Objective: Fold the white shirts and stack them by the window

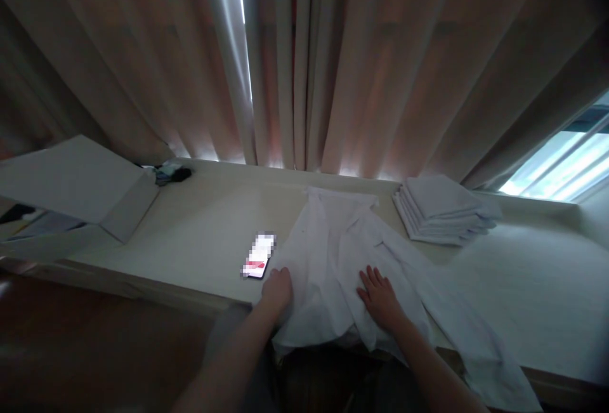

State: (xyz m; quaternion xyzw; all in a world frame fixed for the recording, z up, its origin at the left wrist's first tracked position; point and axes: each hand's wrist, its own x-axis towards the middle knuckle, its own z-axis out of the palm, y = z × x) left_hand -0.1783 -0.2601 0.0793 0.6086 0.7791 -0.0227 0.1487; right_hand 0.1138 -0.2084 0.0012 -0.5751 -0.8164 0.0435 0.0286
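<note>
A white shirt with long sleeves lies spread on the pale ledge, its collar end pointing away from me. One sleeve trails to the right and hangs over the front edge. My left hand is closed at the shirt's left side, with the fingers curled on the cloth and partly hidden. On the right front part of the shirt my right hand rests flat, fingers spread. Close to my left hand lies a lit phone, its screen blurred.
A stack of folded white cloth stands at the back right of the ledge. At the left is an open white box, with small dark items behind it. Curtains hang along the back.
</note>
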